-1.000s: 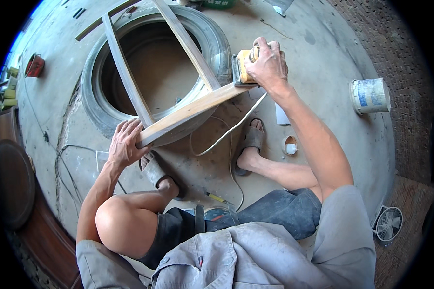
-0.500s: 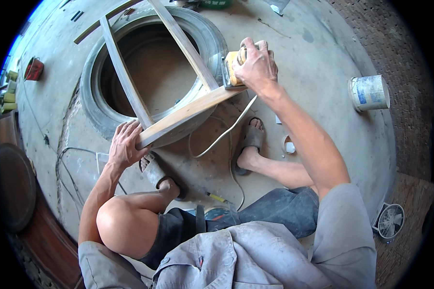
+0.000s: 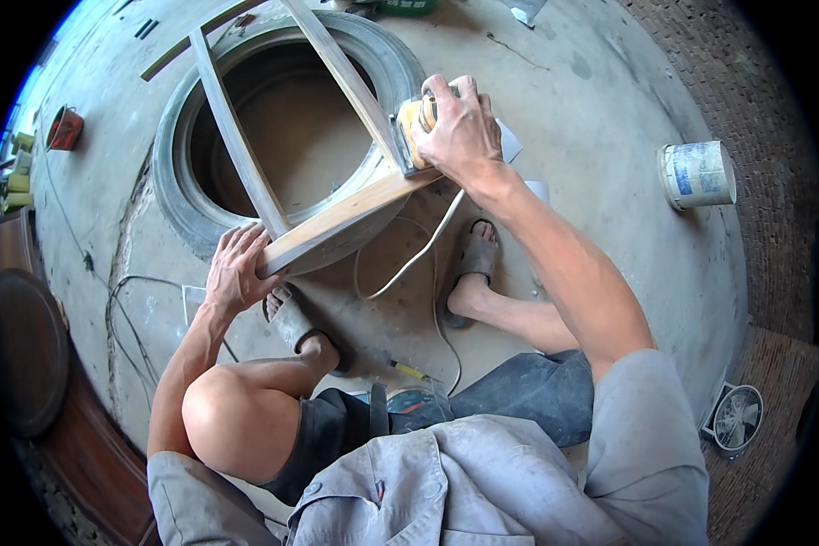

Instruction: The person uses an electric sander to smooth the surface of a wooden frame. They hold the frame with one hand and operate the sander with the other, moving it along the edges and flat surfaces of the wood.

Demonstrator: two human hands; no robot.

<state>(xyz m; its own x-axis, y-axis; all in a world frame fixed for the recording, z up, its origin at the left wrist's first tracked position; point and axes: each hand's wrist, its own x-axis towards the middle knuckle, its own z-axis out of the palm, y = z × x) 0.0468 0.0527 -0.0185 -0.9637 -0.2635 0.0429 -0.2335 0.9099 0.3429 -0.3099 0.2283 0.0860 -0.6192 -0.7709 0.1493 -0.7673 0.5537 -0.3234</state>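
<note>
Head view check: where does the work sit relative to the hands?

Wooden frame [image 3: 219, 96] lies across the tyre [image 3: 171, 159], ahead of the person. Its near rail [image 3: 350, 216] spans the gap between the hands.

Axis?

Diagonal: left end close to the body, right end farther out.

Hands?

Well apart. Left hand [image 3: 238, 266] is clamped on the rail's left end, fingers over the wood. Right hand [image 3: 464, 132] is wrapped round a yellow power sander [image 3: 417, 126].

Sander position?

Toward the rail's right end, just beside the joint with the right slat [image 3: 346, 84]. Base plate looks to be on the wood; can't tell how much of it bears, the right hand covers that side.

So which relation counts?

My judgement: rail direction from the sander. Its uncovered length lies left and bodyward, ending under the left hand. Left slat [image 3: 236, 136] meets it near that end.

Nearer hand?

Right at the joint, left at the opposite end. White cord [image 3: 419, 257] loops on the body side of the rail.
</note>
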